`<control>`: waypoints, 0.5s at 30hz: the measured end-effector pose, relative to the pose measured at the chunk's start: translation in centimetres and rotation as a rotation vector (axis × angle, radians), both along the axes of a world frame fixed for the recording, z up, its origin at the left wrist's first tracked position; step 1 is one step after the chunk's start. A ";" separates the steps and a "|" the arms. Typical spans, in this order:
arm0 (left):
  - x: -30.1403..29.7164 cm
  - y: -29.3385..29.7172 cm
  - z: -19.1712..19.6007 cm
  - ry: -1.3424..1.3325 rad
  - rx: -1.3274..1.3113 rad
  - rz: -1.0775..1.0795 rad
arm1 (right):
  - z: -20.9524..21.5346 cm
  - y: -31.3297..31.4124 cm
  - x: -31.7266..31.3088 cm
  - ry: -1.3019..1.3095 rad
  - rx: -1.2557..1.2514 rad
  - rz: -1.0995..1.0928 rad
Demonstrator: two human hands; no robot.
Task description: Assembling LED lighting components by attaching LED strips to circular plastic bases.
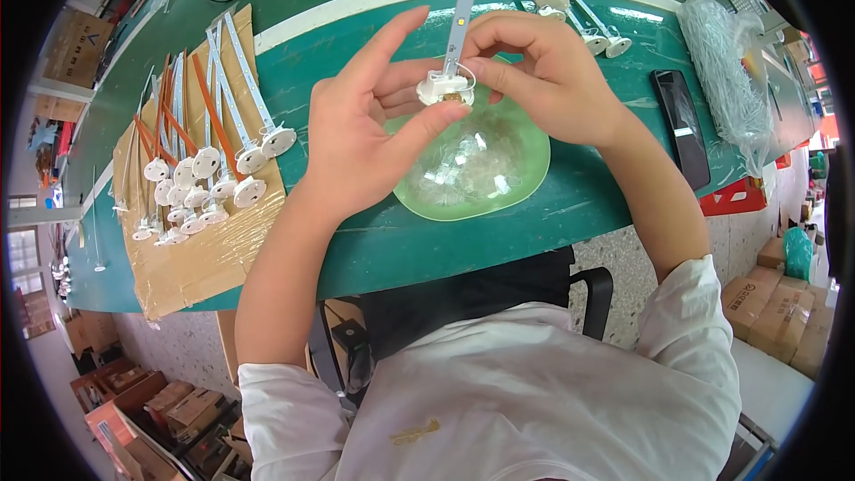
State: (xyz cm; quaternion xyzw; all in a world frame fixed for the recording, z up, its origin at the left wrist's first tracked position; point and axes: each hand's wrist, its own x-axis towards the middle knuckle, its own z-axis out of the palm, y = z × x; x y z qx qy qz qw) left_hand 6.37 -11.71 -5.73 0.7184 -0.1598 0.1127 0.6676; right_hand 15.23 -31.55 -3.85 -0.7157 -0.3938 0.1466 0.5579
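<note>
My left hand [352, 129] grips the round white base [445, 87] of an LED strip, thumb in front and the index finger raised off it. From that base the narrow strip [461, 13] stands up, with small yellow LEDs along it. My right hand [557, 76] is closed at the strip's lower end, thumb and index finger pinching where a thin white wire [471, 77] loops out of the base; its fingertips are partly hidden. Right below both hands sits a light green bowl [540, 169] with many clear, shiny small pieces in it.
On the left, several LED strips with round white bases [207, 162] lie on a cardboard sheet [191, 281]. More strips with bases [595, 43] are at the back right. A black phone [681, 129] and a bundle of clear plastic [730, 80] rest on the green table [383, 258].
</note>
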 end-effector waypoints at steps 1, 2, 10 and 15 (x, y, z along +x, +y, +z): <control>0.0 -0.1 0.0 0.014 -0.014 0.002 | 0.2 0.0 -0.1 -0.145 -0.033 -0.016; 0.0 -0.1 -0.1 0.027 -0.027 0.006 | 0.2 0.0 -0.2 -0.290 -0.065 -0.030; -0.2 0.0 0.5 0.084 -0.100 -0.008 | -0.4 -0.3 0.9 0.035 0.083 -0.186; -0.1 0.3 0.4 0.061 -0.225 -0.054 | -0.5 -0.1 1.2 -0.063 -0.058 -0.383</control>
